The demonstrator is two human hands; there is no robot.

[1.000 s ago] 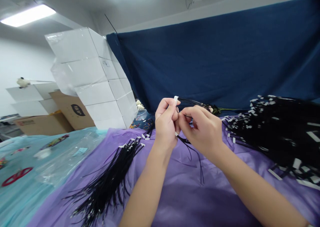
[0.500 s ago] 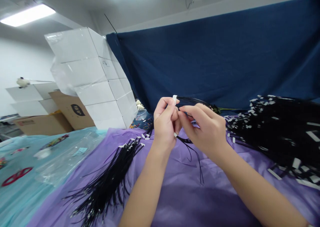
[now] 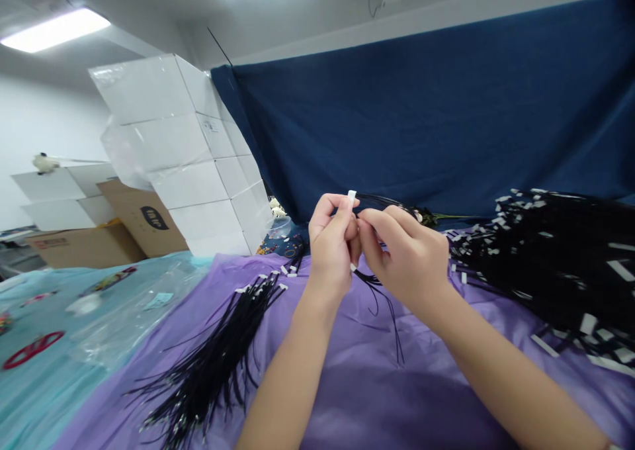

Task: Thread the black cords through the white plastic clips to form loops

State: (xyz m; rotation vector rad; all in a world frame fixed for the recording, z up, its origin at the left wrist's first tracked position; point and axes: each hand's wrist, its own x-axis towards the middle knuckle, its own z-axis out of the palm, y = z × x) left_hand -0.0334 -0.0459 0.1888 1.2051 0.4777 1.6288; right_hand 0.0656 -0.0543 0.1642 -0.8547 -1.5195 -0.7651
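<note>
My left hand is closed, its thumb and forefinger pinching a white tag at the end of some black cords. Those cords run off to the right, behind my right hand. More thin black cords with a white end come out lower, beneath my left palm, and hang down. The right hand is pinched shut, its fingertips close against the left fingers. Whatever sits between its fingertips is too small and covered to make out.
Purple sheeting covers the table. A bundle of black cords with white ends lies at left, a larger pile at right. White boxes are stacked behind. Red-handled scissors lie on the teal cloth.
My left hand has shifted slightly right with the white tag. The right fingertips have closed in on the left fingers, and the short cord seen at them is now hidden.
</note>
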